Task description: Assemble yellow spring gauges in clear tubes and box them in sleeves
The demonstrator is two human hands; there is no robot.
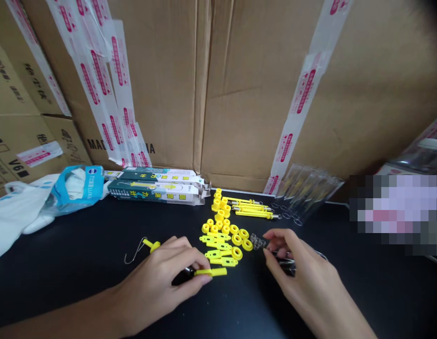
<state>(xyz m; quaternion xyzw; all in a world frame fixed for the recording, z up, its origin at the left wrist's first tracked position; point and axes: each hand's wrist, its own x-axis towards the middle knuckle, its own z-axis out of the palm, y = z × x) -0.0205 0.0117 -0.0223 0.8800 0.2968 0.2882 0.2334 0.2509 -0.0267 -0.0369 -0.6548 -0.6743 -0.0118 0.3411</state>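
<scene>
Nearest the camera, the left hand (169, 270) is held to the left of the slotted yellow pieces (220, 246). Its fingers are pressed together, and a yellow stem (218, 271) is pinched between thumb and forefinger, its free end pointed right, just on the camera side of the slotted pieces. Past the knuckles of the same hand, a yellow collar (154, 246) and a wire hook (133, 254) are left exposed; whether they are joined to the stem is hidden by the hand. To the right of the slotted pieces, the right hand (310, 270) is held with thumb and forefinger tips a little apart, at the edge of a heap of small metal springs (257, 242); whether a spring is gripped cannot be told. Metal wires (289, 267) are partly covered by that hand. Between the slotted pieces and the springs, yellow rings (236, 239) are gathered. Beyond the slotted pieces, yellow caps (220, 215) are clustered on the black counter (232, 310), and yellow tubes (253, 214) are laid to their right. Farther off, printed cartons (154, 190) are stacked to the left.
</scene>
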